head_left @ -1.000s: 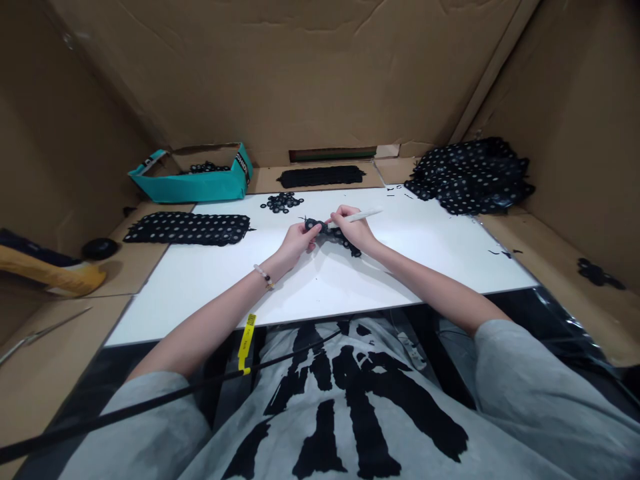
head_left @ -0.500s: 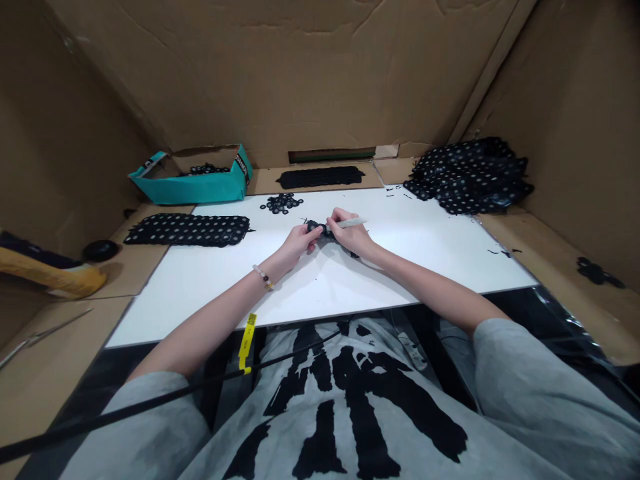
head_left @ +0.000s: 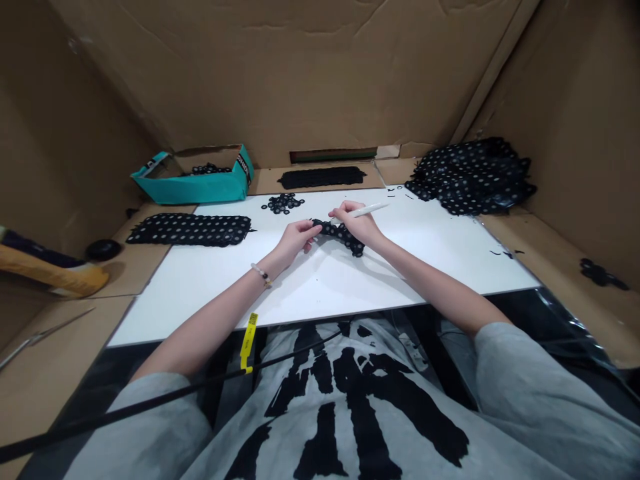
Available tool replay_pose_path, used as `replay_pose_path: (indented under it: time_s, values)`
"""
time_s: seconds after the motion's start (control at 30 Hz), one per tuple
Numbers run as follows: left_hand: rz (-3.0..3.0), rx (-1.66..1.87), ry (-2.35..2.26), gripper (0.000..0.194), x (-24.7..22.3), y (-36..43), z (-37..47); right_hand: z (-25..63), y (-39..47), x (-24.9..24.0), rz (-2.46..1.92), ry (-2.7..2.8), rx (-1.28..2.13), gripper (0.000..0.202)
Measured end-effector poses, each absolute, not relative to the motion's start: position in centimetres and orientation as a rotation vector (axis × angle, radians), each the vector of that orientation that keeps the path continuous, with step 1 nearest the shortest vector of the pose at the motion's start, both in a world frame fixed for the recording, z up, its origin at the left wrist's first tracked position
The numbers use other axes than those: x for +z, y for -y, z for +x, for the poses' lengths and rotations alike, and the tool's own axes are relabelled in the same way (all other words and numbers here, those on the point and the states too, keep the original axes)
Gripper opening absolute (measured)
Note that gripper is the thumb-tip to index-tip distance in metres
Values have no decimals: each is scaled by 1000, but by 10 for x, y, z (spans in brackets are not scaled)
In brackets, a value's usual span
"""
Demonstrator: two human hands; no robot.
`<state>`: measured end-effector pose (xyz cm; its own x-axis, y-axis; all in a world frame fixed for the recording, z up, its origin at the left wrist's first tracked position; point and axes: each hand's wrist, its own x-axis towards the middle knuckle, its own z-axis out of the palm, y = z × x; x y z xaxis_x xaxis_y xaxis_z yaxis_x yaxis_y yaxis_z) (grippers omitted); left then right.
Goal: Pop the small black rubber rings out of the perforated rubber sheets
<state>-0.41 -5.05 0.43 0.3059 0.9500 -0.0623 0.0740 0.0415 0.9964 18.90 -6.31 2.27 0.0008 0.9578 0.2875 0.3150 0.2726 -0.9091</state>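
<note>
My left hand pinches the left end of a black perforated rubber strip above the white board. The strip bends down to the right and has rows of pale round holes. My right hand grips a white pen-like tool, its back end pointing up to the right. The tool's tip is close to the strip's upper edge; whether it touches I cannot tell. Beyond my hands lies a small heap of black rings.
A teal box with black rings stands at the back left. Black perforated sheets lie at the left, with a larger pile at the back right. A black stack sits at the back. Scissors lie at far left.
My right hand has moved slightly up and right, drawing the tool back from my left fingers. More of the strip now shows, hanging to the right.
</note>
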Motion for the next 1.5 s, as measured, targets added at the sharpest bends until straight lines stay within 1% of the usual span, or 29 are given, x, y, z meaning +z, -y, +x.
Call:
replay_pose_path:
  time_s: [0.23, 0.5, 0.67, 0.87, 1.03, 1.17, 1.27, 1.4, 1.43, 1.5]
  values:
    - [1281, 789, -990, 35, 6, 41, -11, 181, 66, 15, -1281, 1550, 775, 29]
    - [1266, 785, -991, 32, 8, 41, -11, 181, 67, 20, -1315, 1526, 803, 32]
    - [1292, 771, -1004, 32, 7, 41, -10, 180, 71, 17, -1394, 1646, 697, 29]
    - [1363, 687, -996, 36, 9, 43, -11, 173, 77, 12, -1486, 1745, 508, 26]
    - [1384, 650, -968, 37, 10, 40, -14, 172, 76, 12, -1518, 1757, 479, 26]
    - [1404, 591, -931, 32, 9, 38, -17, 174, 74, 10, -1518, 1774, 480, 25]
    - [1401, 590, -930, 29, 11, 40, -17, 176, 70, 8, -1476, 1773, 551, 26]
    - [1316, 668, -909, 29, 19, 41, -18, 187, 57, 17, -1181, 1678, 713, 17]
    - [1284, 694, -905, 29, 23, 41, -18, 193, 52, 21, -1110, 1625, 712, 19]
    - [1204, 762, -897, 29, 33, 41, -20, 209, 41, 27, -1123, 1520, 673, 27]
